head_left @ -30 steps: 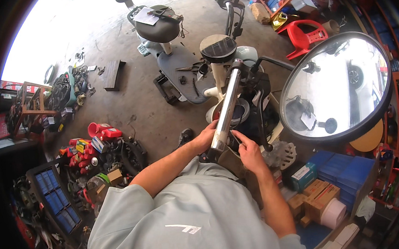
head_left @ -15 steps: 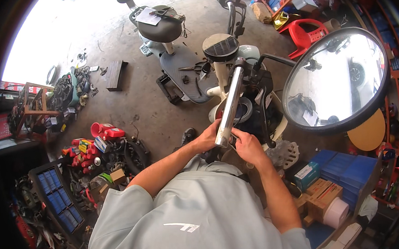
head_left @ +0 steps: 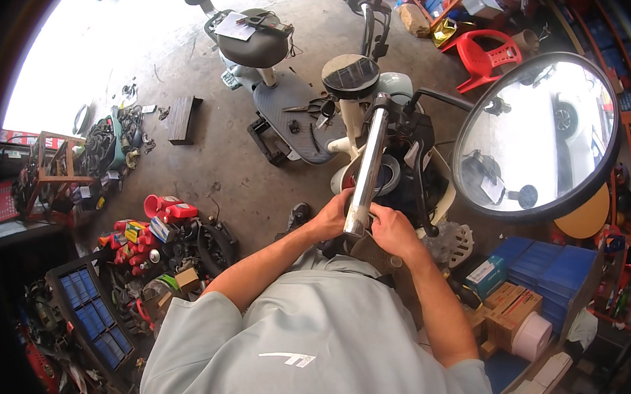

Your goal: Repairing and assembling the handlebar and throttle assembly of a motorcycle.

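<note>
1. in the middle of the view, a chrome handlebar tube (head_left: 368, 164) is seen slanting down toward the grey shirt (head_left: 308, 306), its lower end set between both hands.
2. by the left hand (head_left: 329, 218), that end is flanked from the left; the grip is partly curled, but its fingertips are hidden behind the tube, so what is held cannot be told.
3. by the right hand (head_left: 395, 233), it is flanked from the right with bent fingers; whether anything is held in that grip cannot be told.
4. to the right, a black brake lever (head_left: 421, 197) and a round mirror (head_left: 535, 135) are seen.
5. on a grey scooter footboard (head_left: 273, 105), scissors (head_left: 316, 108) are laid.
</note>
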### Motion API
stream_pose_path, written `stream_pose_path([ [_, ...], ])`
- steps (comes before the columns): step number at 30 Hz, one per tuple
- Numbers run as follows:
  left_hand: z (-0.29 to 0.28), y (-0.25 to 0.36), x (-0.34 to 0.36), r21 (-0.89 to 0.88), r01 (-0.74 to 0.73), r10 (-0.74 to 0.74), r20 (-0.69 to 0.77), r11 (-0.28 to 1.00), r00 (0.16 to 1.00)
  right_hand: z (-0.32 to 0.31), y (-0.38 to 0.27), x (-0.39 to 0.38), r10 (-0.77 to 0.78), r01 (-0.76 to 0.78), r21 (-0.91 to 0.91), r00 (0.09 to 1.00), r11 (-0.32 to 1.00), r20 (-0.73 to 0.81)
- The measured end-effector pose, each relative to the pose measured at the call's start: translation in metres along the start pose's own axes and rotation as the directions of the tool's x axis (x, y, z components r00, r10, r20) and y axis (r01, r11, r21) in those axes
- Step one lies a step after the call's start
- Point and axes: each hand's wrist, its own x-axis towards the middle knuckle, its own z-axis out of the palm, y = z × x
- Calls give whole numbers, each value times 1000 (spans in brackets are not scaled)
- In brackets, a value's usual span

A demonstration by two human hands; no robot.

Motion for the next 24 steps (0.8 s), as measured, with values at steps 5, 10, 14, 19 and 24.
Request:
stream_pose_path([
  [5,2,-8,2,104,-42,47,-49,994,998,-1,1,2,13,-10,-94,999,996,33],
  [10,4,-29,1,231,0,22,-92,973,996,-2,0,2,35,-31,-72,998,997,49],
  [14,6,-36,0,243,-15,46,-121,970,992,-2,0,-1,22,-22,-34,999,999,24],
  [19,8,-24,0,239,-5,44,-158,971,986,4,24,8,-60,53,-143,997,988,-45],
  [24,8,-26,2,290,37,4,-140,956,990,11,33,8,-145,112,-177,971,978,-188],
])
